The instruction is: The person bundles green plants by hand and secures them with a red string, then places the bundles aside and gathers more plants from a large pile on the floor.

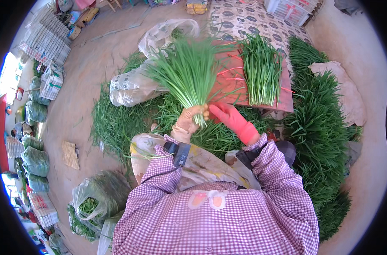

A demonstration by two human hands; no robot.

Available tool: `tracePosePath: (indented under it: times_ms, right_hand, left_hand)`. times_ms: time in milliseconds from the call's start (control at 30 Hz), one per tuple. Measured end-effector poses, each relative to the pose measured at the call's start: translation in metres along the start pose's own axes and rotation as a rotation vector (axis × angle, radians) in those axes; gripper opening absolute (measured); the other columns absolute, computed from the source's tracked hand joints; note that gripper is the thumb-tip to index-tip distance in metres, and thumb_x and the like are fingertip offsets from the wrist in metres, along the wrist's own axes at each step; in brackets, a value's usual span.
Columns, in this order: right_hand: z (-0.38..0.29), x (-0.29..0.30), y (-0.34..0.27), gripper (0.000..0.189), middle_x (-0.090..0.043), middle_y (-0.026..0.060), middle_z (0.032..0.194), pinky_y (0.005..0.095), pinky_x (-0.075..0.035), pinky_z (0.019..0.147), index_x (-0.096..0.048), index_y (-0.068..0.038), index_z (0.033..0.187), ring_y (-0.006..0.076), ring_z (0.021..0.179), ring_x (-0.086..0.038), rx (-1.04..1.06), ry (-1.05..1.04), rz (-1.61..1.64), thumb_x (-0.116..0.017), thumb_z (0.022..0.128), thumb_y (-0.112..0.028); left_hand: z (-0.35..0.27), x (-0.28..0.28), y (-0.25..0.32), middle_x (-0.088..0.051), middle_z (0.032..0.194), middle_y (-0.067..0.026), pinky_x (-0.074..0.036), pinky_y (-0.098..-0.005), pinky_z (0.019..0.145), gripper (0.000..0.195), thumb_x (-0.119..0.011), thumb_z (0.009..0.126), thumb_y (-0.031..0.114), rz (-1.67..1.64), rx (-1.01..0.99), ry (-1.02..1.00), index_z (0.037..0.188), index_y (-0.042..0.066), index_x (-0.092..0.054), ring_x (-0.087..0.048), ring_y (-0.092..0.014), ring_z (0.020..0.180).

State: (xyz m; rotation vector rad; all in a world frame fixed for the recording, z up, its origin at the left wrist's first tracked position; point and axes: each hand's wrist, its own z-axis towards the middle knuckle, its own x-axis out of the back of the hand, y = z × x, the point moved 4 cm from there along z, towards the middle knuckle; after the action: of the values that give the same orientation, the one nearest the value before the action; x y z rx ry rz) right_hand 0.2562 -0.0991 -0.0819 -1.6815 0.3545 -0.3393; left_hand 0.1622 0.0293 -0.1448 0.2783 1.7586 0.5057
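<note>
My left hand [186,122], in a pale glove, grips a fanned bunch of long green leafy stalks [193,76] by its pale lower ends, with the leaves pointing away from me. Close beside it, my right hand [233,121] wears a red rubber glove, its fingertips near the stalk ends; whether they hold anything cannot be told. Ahead on the right, a reddish board [228,86] bears a flat row of similar green stalks [263,73]. Several red ties [235,78] lie on the board, left of that row.
Loose green leaves [117,118] cover the floor beneath the board. A long heap of green stalks [321,134] runs along my right. Clear plastic bags [133,86] lie ahead left; a filled bag [107,191] stands at my left. Stacked white crates [50,38] stand farther off.
</note>
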Motion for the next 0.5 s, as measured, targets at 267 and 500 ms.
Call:
tracePosePath:
  times_ms: [267, 500]
  right_hand:
    - [0.004, -0.006, -0.008, 0.042, -0.061, 0.0042, 0.065, 0.0261, -0.045, 0.047, -0.065, -0.002, 0.079, 0.0131, 0.049, -0.056, -0.067, 0.149, -0.176, -0.058, 0.089, -0.041]
    - [0.002, -0.004, -0.017, 0.031, -0.058, 0.0049, 0.06, 0.0264, -0.041, 0.041, -0.063, -0.002, 0.073, 0.0134, 0.045, -0.053, -0.244, 0.011, 0.133, -0.061, 0.086, -0.03]
  left_hand:
    - [-0.005, -0.042, 0.012, -0.065, 0.085, -0.0108, -0.053, -0.0291, 0.066, 0.019, -0.063, 0.084, 0.011, 0.348, -0.097, 0.038, 0.095, -0.005, -0.062, -0.064, -0.019, 0.075]
    - [-0.008, -0.025, 0.016, -0.065, 0.084, -0.0096, -0.053, -0.028, 0.064, 0.022, -0.066, 0.082, 0.008, 0.331, -0.125, 0.039, 0.099, -0.005, -0.063, -0.064, -0.018, 0.073]
